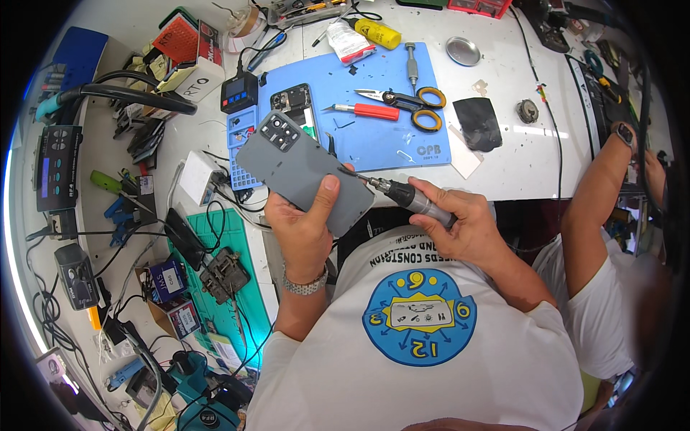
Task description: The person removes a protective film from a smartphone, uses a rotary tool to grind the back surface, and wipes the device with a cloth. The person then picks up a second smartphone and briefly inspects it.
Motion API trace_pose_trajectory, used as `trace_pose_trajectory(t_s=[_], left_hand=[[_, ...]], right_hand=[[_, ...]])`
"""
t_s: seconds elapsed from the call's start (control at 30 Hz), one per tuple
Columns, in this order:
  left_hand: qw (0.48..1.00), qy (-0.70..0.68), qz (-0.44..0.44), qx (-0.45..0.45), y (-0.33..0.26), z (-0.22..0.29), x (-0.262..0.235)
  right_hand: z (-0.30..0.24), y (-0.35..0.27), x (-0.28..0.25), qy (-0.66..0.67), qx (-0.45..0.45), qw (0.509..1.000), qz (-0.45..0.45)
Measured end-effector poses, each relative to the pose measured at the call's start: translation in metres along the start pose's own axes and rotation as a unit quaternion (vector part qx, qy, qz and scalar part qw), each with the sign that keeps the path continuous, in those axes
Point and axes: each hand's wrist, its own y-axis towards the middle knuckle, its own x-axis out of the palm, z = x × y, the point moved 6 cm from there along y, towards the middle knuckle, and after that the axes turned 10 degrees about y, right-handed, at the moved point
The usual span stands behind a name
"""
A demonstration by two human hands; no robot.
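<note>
Grey phone back (305, 169) was held up in the left hand (296, 233), tilted, camera block upper left, above the near edge of the blue mat (366, 147). Left fingers were closed around its lower edge, thumb (325, 197) pressed flat on the grey face, the other fingers mostly hidden behind. Right hand (466, 226) had its fingers wrapped about a grey handpiece (411, 198) with a black collar; its thin bit pointed left to the panel's right edge, just beyond the left thumb. Whether the tip touched could not be told.

Beyond the left fingers, partly covered by the panel, lay an opened phone (293, 99); a small black box (238, 93) with a screen stood to its left. Beyond the right fingers, on the mat, were a red-handled knife (377, 111), scissors (410, 102) with black and orange ring handles, and a grey screwdriver (411, 65). Farther to their right, on the white desk (532, 172), were a black sheet (477, 123) and a round metal lid (462, 52). Left of and nearer than the left fingers lay a green mat (253, 305). Well right of the right fingers: another person's forearm (595, 183), watch on wrist.
</note>
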Motion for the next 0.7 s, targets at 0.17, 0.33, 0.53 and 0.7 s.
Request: trace_pose_trajectory(t_s=[0.17, 0.33, 0.53, 0.7], left_hand=[[0.999, -0.002, -0.023, -0.023, 0.000, 0.002, 0.003], [0.999, 0.029, -0.027, -0.022, -0.001, -0.001, -0.001], [0.995, -0.028, -0.068, -0.068, -0.016, 0.018, 0.010], [0.997, -0.016, -0.027, -0.070, -0.006, 0.011, 0.005]], right_hand=[[0.000, 0.000, 0.000, 0.003, 0.013, 1.000, -0.004], [-0.001, 0.000, -0.001, -0.011, -0.005, 1.000, -0.010], [0.013, 0.003, -0.005, 0.055, 0.052, 0.995, 0.061], [0.000, 0.001, -0.007, 0.025, -0.077, 0.996, 0.031]])
